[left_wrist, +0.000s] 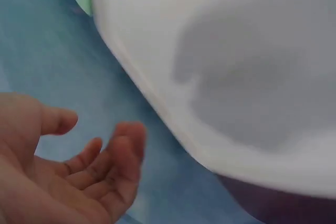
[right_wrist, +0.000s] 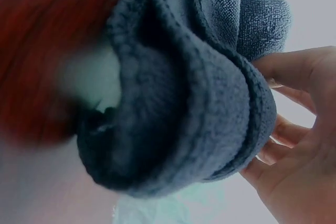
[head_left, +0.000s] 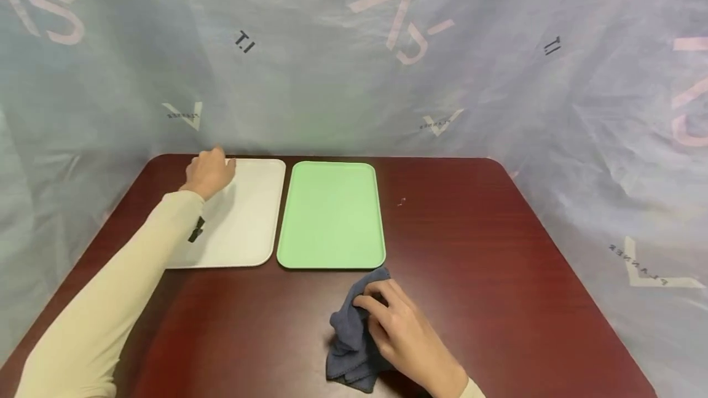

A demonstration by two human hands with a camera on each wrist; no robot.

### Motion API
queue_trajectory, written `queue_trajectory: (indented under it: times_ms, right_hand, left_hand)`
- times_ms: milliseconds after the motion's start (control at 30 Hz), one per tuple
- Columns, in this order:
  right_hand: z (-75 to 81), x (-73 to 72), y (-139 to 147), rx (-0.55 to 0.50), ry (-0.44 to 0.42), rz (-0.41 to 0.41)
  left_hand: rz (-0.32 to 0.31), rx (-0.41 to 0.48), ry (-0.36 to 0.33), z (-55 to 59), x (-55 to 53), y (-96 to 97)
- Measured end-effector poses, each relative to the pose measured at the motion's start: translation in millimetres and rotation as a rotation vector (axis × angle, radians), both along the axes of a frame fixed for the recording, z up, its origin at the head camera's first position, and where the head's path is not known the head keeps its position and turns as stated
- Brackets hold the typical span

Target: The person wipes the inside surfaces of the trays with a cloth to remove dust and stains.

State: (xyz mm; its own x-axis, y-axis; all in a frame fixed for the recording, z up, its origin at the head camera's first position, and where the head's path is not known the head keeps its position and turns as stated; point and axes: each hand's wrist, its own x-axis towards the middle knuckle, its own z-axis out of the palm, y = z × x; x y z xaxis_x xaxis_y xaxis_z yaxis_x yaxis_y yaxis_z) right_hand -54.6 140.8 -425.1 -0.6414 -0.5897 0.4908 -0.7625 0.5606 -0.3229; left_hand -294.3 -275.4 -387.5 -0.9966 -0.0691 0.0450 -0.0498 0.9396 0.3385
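My left hand (head_left: 209,172) is stretched over the far left corner of a white tray (head_left: 251,220). In the left wrist view its fingers (left_wrist: 123,166) are loosely bent with nothing between them, and the tray's pale rim (left_wrist: 152,95) lies a little apart from them. A dark grey-blue cloth (head_left: 348,331), bunched and folded, hangs from my right hand (head_left: 409,339) near the front of the table. Thumb and fingers pinch the cloth's upper part; the right wrist view shows its thick stitched edges (right_wrist: 194,72) in loose folds.
A light green tray (head_left: 332,217) lies just right of the white one, a narrow gap between them. Both rest on a dark red wooden table (head_left: 470,250) with rounded far corners. Grey printed sheeting (head_left: 321,66) hangs close behind the table and along its sides.
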Motion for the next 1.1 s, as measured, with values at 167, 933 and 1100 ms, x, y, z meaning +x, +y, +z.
queue_trajectory:
  times_ms: [167, 933, 1100]
  right_hand:
    - [1.5, -2.2, 20, 0.038, -0.005, -0.018]
    - [-1.4, 1.8, 40, 0.112, -0.041, -0.082]
    - [-2.6, 2.2, 40, 0.097, -0.007, -0.074]
  left_hand:
    - [0.013, 0.021, -0.163, -17.2, 7.2, -37.0]
    - [-0.088, 0.153, -0.351, -45.6, 13.1, -54.4]
    - [-0.044, 0.177, -0.353, -41.0, 23.1, -55.7]
